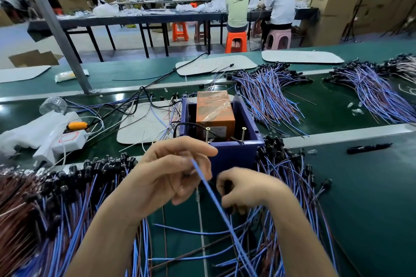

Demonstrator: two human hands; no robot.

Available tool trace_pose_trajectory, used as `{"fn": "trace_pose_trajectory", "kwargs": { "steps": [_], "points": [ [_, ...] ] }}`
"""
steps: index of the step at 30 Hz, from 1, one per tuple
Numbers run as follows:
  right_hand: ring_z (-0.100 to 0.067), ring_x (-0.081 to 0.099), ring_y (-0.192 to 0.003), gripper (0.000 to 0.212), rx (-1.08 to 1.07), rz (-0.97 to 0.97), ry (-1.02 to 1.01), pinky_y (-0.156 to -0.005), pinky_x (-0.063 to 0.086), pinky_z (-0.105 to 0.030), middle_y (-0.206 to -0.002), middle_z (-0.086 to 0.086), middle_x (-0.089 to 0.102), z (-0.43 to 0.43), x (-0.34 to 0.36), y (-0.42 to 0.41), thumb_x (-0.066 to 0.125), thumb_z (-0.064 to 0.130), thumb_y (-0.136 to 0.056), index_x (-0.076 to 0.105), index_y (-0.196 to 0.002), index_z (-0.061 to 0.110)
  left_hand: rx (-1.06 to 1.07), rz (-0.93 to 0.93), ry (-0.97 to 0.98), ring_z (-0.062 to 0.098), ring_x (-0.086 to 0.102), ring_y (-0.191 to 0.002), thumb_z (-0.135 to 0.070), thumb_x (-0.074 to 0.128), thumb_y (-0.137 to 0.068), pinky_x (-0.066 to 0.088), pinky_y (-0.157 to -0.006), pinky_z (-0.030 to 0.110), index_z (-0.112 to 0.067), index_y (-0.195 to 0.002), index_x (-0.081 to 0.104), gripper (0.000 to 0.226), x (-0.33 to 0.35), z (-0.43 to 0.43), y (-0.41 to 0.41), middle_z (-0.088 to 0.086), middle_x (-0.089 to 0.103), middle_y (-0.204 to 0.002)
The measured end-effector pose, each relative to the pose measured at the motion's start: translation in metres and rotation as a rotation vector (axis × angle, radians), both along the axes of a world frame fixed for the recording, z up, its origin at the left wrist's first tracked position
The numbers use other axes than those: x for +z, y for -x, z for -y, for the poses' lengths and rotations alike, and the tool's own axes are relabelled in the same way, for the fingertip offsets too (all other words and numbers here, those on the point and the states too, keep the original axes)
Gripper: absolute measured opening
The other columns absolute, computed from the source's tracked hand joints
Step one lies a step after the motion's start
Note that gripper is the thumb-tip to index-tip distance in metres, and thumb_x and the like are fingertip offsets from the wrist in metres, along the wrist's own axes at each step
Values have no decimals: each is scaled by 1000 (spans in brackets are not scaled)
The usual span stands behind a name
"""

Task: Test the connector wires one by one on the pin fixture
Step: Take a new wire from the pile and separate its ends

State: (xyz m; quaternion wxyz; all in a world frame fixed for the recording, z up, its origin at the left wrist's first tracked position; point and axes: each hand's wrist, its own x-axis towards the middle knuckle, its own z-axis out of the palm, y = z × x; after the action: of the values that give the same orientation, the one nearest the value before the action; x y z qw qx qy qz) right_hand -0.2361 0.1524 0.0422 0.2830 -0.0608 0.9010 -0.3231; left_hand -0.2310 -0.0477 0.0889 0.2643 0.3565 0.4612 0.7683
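The pin fixture is a blue open box (pixel 236 153) holding an orange taped block (pixel 215 110), with two upright screws (pixel 225 134) at its near edge. My left hand (pixel 171 171) is just in front of the box and pinches the upper end of a blue wire (pixel 216 204) that runs down toward me. My right hand (pixel 245 189) is curled around a black connector (pixel 227 186) beside it, low and to the right. Piles of blue and brown connector wires lie at my left (pixel 56 204) and right (pixel 290 182).
More wire bundles (pixel 270 96) lie behind the box on the green belt (pixel 371 186). A white power strip with an orange plug (pixel 72 135) sits left. A black pen (pixel 369 148) lies right. White boards (pixel 146 123) rest on the bench; two people sit beyond.
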Motion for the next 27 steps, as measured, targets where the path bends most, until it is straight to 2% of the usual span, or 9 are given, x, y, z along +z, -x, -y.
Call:
{"fn": "trace_pose_trajectory", "kwargs": {
  "steps": [3,5,7,9,12,14,20,23,27],
  "points": [
    [-13,55,-41,15,-162,-96,132,-38,37,-18,-57,-3,60,-33,13,-9,59,1,-80,56,-77,16,158,-88,330,11,52,-53,-17,59,-90,40,-43,17,-15,-101,72,17,-4,5,7,5,69,-80],
    [-18,55,-40,18,-331,-174,172,-39,39,-20,-54,-9,60,-58,15,-15,57,-4,-81,56,-75,13,316,-257,781,12,58,-60,-14,55,-95,46,-49,19,-23,-95,73,20,-13,12,16,1,70,-80],
    [-22,60,-41,19,-548,-243,210,-46,50,-28,-54,-11,61,-81,13,-18,57,-8,-82,56,-74,10,465,-449,1256,11,62,-76,-18,57,-94,47,-64,16,-27,-95,71,17,-23,27,30,-6,71,-87],
    [-25,67,-48,20,-783,-315,263,-61,58,-41,-65,-12,64,-97,9,-20,60,-8,-84,57,-75,9,571,-496,1569,13,61,-93,-22,59,-93,43,-79,19,-23,-108,66,17,-31,45,40,-3,69,-105],
    [-20,72,-66,22,-998,-561,268,-67,53,-35,-79,-4,71,-106,8,-18,67,0,-83,58,-77,18,714,-395,1642,20,59,-103,-20,63,-90,40,-88,23,-17,-121,62,31,-35,62,49,3,65,-116],
    [-15,69,-81,18,-971,-647,234,-70,47,-28,-87,6,70,-104,11,-16,72,10,-82,61,-82,25,798,-379,1587,20,61,-101,-16,65,-88,40,-88,23,-17,-123,62,35,-35,65,50,5,66,-116],
    [-15,54,-119,40,-760,-521,363,-99,40,-35,-128,5,55,-89,13,-15,66,26,-89,57,-124,42,914,-474,1605,26,54,-106,-14,64,-88,40,-93,29,-22,-123,63,36,-42,65,55,7,61,-116],
    [-14,59,-113,32,-737,-556,375,-94,42,-33,-114,11,62,-86,17,-15,66,25,-89,62,-118,39,1021,-508,1782,31,44,-122,-25,61,-90,36,-100,41,-32,-126,58,37,-43,68,59,3,53,-134],
    [-12,69,-77,7,-655,-509,353,-74,53,-30,-88,2,72,-77,29,-20,64,19,-90,70,-92,24,898,-566,1970,25,44,-124,-32,55,-92,31,-100,39,-44,-122,56,32,-49,68,59,-5,53,-131]
  ]
}}
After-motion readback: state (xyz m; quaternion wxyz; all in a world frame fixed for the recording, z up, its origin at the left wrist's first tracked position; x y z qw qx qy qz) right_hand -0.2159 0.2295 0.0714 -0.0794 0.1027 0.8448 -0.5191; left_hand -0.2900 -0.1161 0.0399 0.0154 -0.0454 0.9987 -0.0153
